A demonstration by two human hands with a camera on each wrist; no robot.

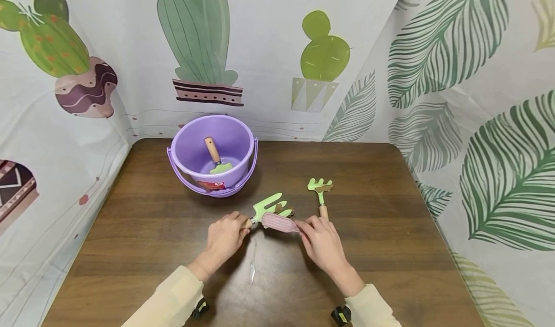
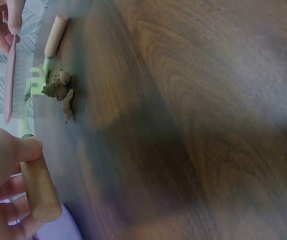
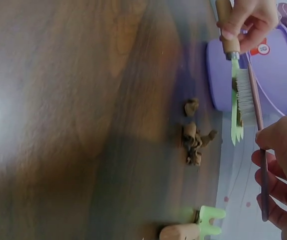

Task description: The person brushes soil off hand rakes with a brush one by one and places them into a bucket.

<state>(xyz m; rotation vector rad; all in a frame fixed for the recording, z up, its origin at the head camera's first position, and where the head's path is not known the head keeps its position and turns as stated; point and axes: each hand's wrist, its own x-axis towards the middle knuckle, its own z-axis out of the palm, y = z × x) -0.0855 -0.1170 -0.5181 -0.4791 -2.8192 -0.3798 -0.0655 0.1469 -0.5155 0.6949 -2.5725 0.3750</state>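
My left hand (image 1: 225,235) grips the wooden handle (image 2: 39,187) of a small green garden fork (image 1: 260,210), held above the table. Brown clods cling to its tines. In my right hand (image 1: 323,242) a pink brush (image 1: 281,222) is pinched by its handle. Its white bristles (image 3: 244,95) face the fork and appear to touch it in the right wrist view. Under the tools, several brown clods (image 3: 191,132) lie on the tabletop. Nearest to the right hand on the far side is a small green rake (image 1: 321,197) with a wooden handle and brown matter on its head.
A purple bucket (image 1: 236,176) stands at the back left of the brown wooden table (image 1: 143,211). Inside it leans a green tool with a wooden handle (image 1: 211,150). Behind the table hangs a cloth printed with cacti and leaves (image 1: 269,52).
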